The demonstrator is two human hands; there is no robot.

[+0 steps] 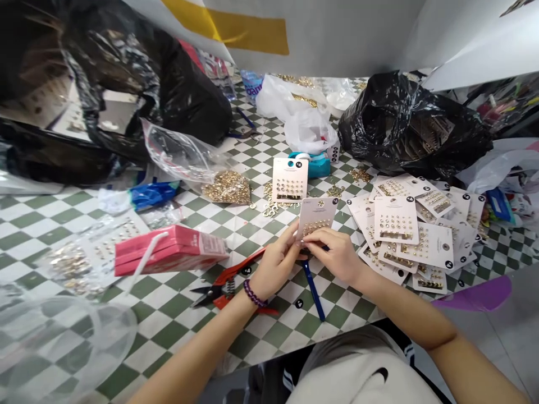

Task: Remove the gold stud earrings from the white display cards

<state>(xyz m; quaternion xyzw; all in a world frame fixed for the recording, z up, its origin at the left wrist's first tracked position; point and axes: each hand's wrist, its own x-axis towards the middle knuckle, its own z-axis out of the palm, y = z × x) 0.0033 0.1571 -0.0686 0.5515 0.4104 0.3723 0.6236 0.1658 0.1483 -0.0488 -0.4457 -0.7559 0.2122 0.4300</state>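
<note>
Hands together over the middle of the table, both pinching one earring card (316, 217) near its lower end: left hand (275, 261) on the left side, right hand (332, 255) on the lower right. Card is tilted, and the right fingers (318, 237) cover part of its gold studs.

Room: checkered table (261, 331) has a short strip of open space before its near edge. Red-handled snips (223, 286) sit just beside the left wrist. Overlapping pile of cards (404, 235) sits just beside the right hand, so little room there. Second card (289, 179) is just ahead, with loose gold pieces (273, 205) beside it. Pink box (168, 252) is left of the snips. Clear bag of gold pieces (227, 188) is further ahead. Black bags (168, 95) (408, 126) fill both far sides.

Hidden: top of the blue pen (314, 292) is under the right hand, can't tell if held. Teal object (314, 164) is partly behind the second card, can't tell what it is. Clear plastic (59, 348) at lower left is cut off by the frame. Card print is too small to read.
</note>
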